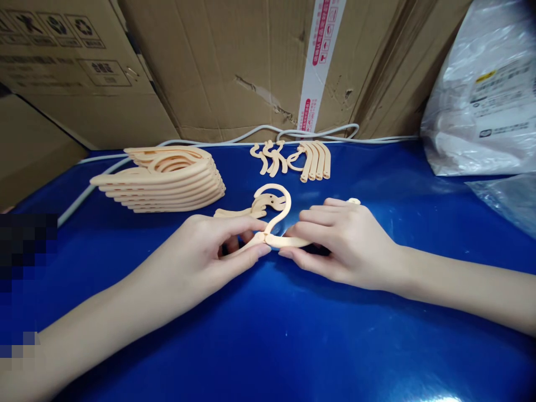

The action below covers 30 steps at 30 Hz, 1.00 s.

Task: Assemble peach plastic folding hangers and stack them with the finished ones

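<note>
A cream plastic clothes hanger [288, 207], its hook upward, is held between my two hands just above the blue tabletop. My left hand [196, 245] pinches the left arm beside the centre joint, thumb in front and fingers behind. Closed on the right arm is my right hand [352, 240], which covers most of that arm. A small cream piece [354, 201] shows past the knuckles; I cannot tell if it belongs to the hanger. Right behind the hook lie loose cream hanger parts [238, 213], partly hidden.
Stacked cream hangers [167, 192] sit at the back left. Loose hook pieces [270, 159] and several curved arm pieces [316, 162] lie at the back centre. A white cable [234, 139] runs along cardboard boxes [234, 67]. Plastic bags [486, 106] stand at right.
</note>
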Tool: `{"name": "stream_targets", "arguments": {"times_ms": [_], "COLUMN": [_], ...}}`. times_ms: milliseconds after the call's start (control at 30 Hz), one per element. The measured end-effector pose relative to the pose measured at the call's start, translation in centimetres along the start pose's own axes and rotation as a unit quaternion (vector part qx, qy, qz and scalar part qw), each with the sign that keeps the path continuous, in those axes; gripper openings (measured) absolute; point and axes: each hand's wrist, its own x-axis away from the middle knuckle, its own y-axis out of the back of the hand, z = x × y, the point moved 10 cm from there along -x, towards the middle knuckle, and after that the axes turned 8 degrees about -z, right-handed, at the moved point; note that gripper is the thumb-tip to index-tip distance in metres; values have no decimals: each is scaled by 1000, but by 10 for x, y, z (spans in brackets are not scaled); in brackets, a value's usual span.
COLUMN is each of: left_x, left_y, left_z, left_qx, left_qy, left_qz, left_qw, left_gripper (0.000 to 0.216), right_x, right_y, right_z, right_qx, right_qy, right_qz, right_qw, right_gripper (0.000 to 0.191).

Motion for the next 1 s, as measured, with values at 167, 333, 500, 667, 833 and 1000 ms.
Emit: {"name": "stream_targets", "arguments": {"times_ms": [167, 333, 500, 667, 833, 1000], "left_x": [3, 5, 3, 2, 3, 1], "left_y": [0, -1, 6, 8, 7, 8], "left_z": [-8, -4, -6, -5, -4, -6], "left_qx": [-51, -78, -97, -94, -91, -89], "left_qy": [-67, -51, -42, -31, -22, -23], "left_qz": [-7, 8, -3, -3, -10, -15], "left_qw": [996, 996, 994, 995, 996, 996], "left_gripper": [16, 21, 29, 30, 29, 28], "right_x": [-1, -2, -4, -3, -2, -2], "right_y": [1, 2, 7, 17, 29, 26], "right_z": [5, 5, 1, -11, -8, -3], "right_qx": [-8, -4, 14, 19, 55, 85], "right_qy": [10, 10, 2, -49, -43, -32], "right_qz": [-7, -11, -37, -76, -120, -81], "right_qw": [1000, 1000, 999, 996, 990, 993], "right_gripper": [29, 28, 24, 25, 22, 13]}}
